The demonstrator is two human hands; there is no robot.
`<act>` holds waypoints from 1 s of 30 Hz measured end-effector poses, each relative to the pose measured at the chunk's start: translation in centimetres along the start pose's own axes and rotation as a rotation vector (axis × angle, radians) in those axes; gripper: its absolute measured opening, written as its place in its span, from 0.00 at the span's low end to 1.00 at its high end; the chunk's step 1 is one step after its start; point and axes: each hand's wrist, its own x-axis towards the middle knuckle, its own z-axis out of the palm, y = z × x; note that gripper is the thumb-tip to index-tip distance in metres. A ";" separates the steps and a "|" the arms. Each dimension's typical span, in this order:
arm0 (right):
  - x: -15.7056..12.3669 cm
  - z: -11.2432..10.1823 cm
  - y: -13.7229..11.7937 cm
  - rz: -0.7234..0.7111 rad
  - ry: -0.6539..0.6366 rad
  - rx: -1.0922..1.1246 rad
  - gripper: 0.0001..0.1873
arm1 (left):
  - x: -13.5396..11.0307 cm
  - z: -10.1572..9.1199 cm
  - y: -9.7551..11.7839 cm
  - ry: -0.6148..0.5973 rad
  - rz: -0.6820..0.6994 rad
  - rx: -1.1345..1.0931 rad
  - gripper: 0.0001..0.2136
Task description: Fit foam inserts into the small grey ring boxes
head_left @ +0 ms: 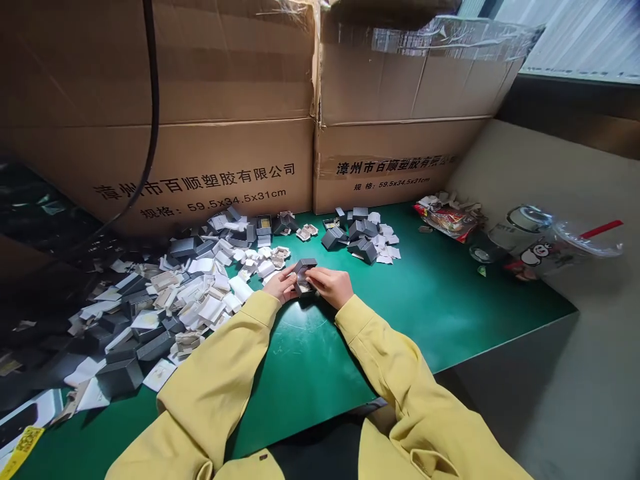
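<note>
A small grey hinged box (305, 269) stands open on the green table (430, 300), held between both my hands. My left hand (281, 285) pinches its left side with curled fingers. My right hand (331, 285) grips its right side, fingers closed around the lower half. Both arms wear yellow sleeves. What lies inside the box is too small to tell.
A large heap of grey boxes and white paper inserts (165, 307) covers the table's left. A smaller group of grey boxes (363, 239) lies behind. Two big cardboard cartons (210, 167) wall the back. A snack bag (447, 217) and plastic cups (555, 247) sit right.
</note>
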 end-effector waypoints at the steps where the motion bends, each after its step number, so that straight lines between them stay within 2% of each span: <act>1: 0.0 0.0 -0.1 -0.003 0.014 -0.004 0.15 | -0.1 0.1 0.0 0.007 -0.002 -0.010 0.26; 7: -0.2 0.4 -0.1 0.005 0.087 0.010 0.14 | -0.4 0.5 0.0 0.031 0.031 -0.031 0.23; 13: -0.1 1.0 -0.2 0.131 0.279 0.205 0.13 | -1.8 0.6 -0.4 0.057 0.091 -0.067 0.23; 16: 0.0 1.4 0.0 0.231 0.327 0.168 0.09 | -3.4 0.1 -0.6 0.154 0.151 -0.100 0.21; 18: 0.0 1.7 0.2 0.289 0.255 0.091 0.10 | -4.6 -0.6 -0.6 0.229 0.182 -0.120 0.20; 22: -0.1 2.1 0.5 0.282 -0.081 0.000 0.15 | -6.1 -2.5 -0.1 0.317 0.199 -0.176 0.18; 24: -0.1 2.2 0.3 0.245 -0.206 -0.026 0.17 | -6.4 -3.2 0.3 0.344 0.209 -0.206 0.16; 27: -0.1 2.2 0.0 0.190 -0.288 -0.082 0.18 | -6.4 -3.4 0.8 0.340 0.217 -0.214 0.16; 30: -0.2 2.1 -0.2 0.133 -0.310 -0.107 0.20 | -6.3 -3.1 1.0 0.305 0.197 -0.205 0.18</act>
